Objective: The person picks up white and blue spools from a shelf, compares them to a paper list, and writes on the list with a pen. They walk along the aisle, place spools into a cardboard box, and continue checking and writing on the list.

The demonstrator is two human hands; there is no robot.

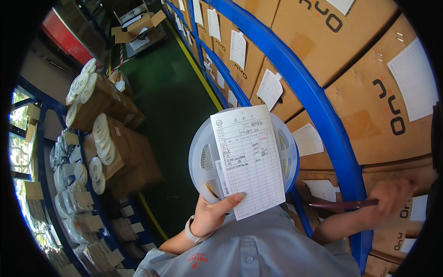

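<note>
My left hand (pixel 216 211) grips a white plastic component reel (pixel 199 149) together with a paper record card (pixel 256 187), thumb pressed on the card's lower left edge. The card lies over the front of the reel and bears a printed grid with handwritten entries in its upper half. Carrier tape shows through the reel's openings. My right hand (pixel 389 199), blurred, is off to the right near the cartons, closed around a dark red pen (pixel 342 205) that points left towards the card, apart from it. A light band circles my left wrist.
On the right, blue racking (pixel 304 65) holds cardboard cartons (pixel 367 128) with paper cards attached. At left, white reels (pixel 104 138) lie on brown cartons (pixel 138 155), beside a shelf of bagged goods (pixel 79 197). An opened carton (pixel 140 26) stands on a cart up the green aisle (pixel 166 76).
</note>
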